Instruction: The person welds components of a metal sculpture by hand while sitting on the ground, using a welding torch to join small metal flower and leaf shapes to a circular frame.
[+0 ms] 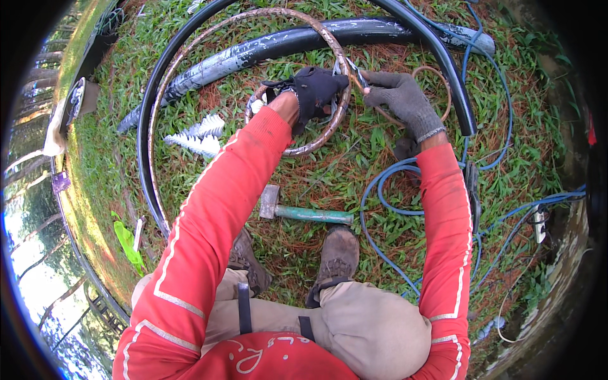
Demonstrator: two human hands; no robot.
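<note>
A copper-brown cable (304, 18) curls in loops above the grass in front of me. My left hand (313, 94), in a dark glove, is closed round the cable where its inner loop passes. Close by on the right, my right hand (405, 100), in a grey glove, pinches a thin brown strip (358, 81) beside the cable. Between the two hands a small silvery scrap shows; its kind is unclear. A thick black cable sheath (451, 76) arches round the loops. Behind it lies a thick black pipe (278, 43) with scuffed grey patches.
A hammer with a green handle (315, 215) lies on the grass before my boots (339, 256). Blue cord (373, 244) winds along the right, near a white power strip (539, 225). Jagged white pieces (197, 136) and a bright green scrap (128, 246) lie to the left.
</note>
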